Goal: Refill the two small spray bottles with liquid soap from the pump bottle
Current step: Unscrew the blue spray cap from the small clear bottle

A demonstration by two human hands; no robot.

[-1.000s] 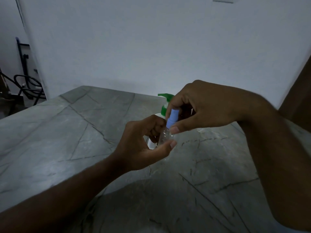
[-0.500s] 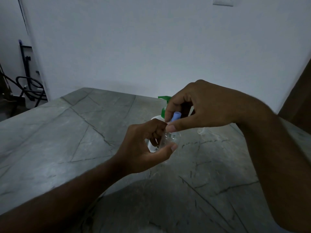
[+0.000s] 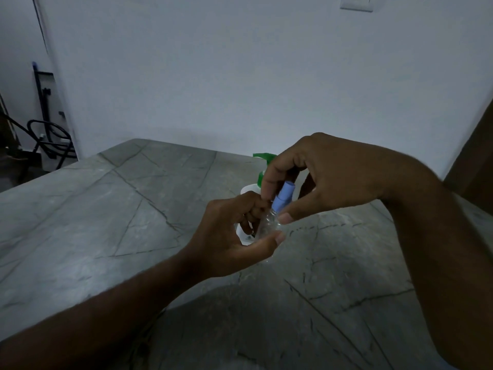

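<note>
At frame centre, the left hand (image 3: 229,236) grips a small clear plastic spray bottle (image 3: 268,227), its long axis tilted, top toward the upper right. The right hand (image 3: 328,177) pinches its blue cylindrical cap (image 3: 284,196). The white pump bottle with green pump head (image 3: 260,169) stands half hidden behind both hands.

Dim, bluish light throughout, with the white wall (image 3: 240,76) brightest and the grey stone table (image 3: 106,222) darker. A broad soft shadow covers the table's near part. Both forearms are nearly silhouetted. Fine grain shows, and the wide lens bends straight lines at the edges
</note>
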